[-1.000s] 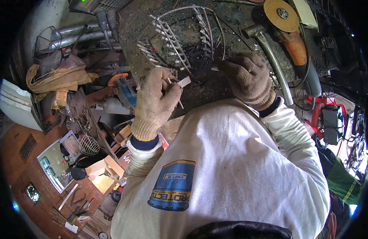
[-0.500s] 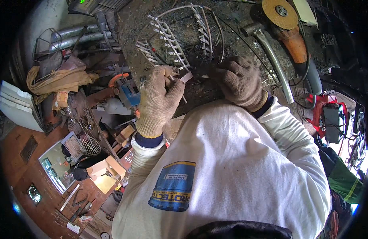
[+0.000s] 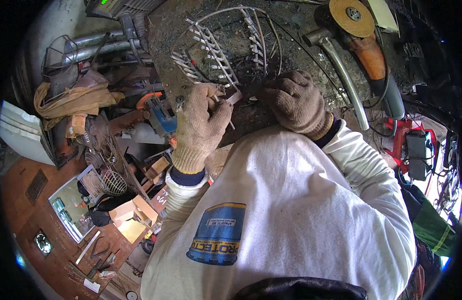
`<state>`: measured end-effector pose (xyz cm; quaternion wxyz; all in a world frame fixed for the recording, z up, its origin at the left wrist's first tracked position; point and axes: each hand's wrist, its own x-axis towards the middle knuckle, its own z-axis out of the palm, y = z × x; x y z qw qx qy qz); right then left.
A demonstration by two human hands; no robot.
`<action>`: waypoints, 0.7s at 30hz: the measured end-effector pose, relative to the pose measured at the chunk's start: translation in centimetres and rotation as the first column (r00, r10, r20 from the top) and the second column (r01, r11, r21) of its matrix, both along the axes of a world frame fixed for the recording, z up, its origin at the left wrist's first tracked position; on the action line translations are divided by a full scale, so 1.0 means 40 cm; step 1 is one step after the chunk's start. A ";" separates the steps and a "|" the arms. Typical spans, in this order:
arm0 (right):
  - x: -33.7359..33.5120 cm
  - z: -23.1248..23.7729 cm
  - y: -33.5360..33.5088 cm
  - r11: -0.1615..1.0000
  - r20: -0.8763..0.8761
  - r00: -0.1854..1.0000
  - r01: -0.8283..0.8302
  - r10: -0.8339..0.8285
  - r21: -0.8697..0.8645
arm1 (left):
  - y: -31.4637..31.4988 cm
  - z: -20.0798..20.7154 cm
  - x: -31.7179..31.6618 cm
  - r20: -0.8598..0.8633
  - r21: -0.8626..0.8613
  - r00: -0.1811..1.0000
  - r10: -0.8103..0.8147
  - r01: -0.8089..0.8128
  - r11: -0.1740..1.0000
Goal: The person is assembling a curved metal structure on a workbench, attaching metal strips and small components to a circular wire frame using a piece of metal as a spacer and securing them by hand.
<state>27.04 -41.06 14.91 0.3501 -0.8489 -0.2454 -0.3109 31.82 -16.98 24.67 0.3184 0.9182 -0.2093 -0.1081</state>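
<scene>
My left hand (image 3: 203, 125), in a tan knit glove, grips a small flat piece of metal (image 3: 234, 98) together with a thin rod that sticks out below the fingers. My right hand (image 3: 296, 102), in a brownish glove, rests with curled fingers on the dark, dirty workbench (image 3: 301, 20) just right of that piece; whether it holds anything is hidden. Beyond both hands lies a bent wire frame (image 3: 218, 45) with rows of short pale rods welded across it.
An angle grinder (image 3: 363, 35) with an orange body and a yellow disc lies at the back right beside a curved metal pipe (image 3: 341, 75). Left of the bench are a blue-and-orange tool (image 3: 158, 112), rags, pipes and scrap. A red tool (image 3: 411, 150) sits at the right.
Both hands have drawn a little closer together over the bench, the right hand sliding left toward the small metal piece. The wire frame has not moved.
</scene>
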 end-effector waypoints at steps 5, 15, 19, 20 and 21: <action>0.005 0.003 0.004 1.000 0.021 1.000 -0.021 0.021 -0.019 | 0.002 -0.007 0.001 -0.031 -0.002 0.999 0.028 -0.028 1.000; 0.013 0.014 0.009 0.987 0.039 0.998 -0.049 0.055 -0.154 | 0.001 -0.009 0.003 -0.001 0.036 1.000 0.019 -0.019 0.999; 0.019 0.016 0.012 0.976 0.054 0.996 -0.062 0.074 -0.207 | -0.015 0.011 -0.002 -0.133 0.022 0.982 0.135 -0.134 0.991; 0.019 0.016 0.013 0.974 0.058 0.996 -0.052 0.066 -0.219 | -0.013 0.009 -0.001 -0.132 0.022 0.982 0.136 -0.134 0.991; 0.019 0.018 0.013 0.974 0.057 0.996 -0.052 0.066 -0.219 | -0.009 0.005 0.001 -0.073 0.039 0.994 0.084 -0.081 0.996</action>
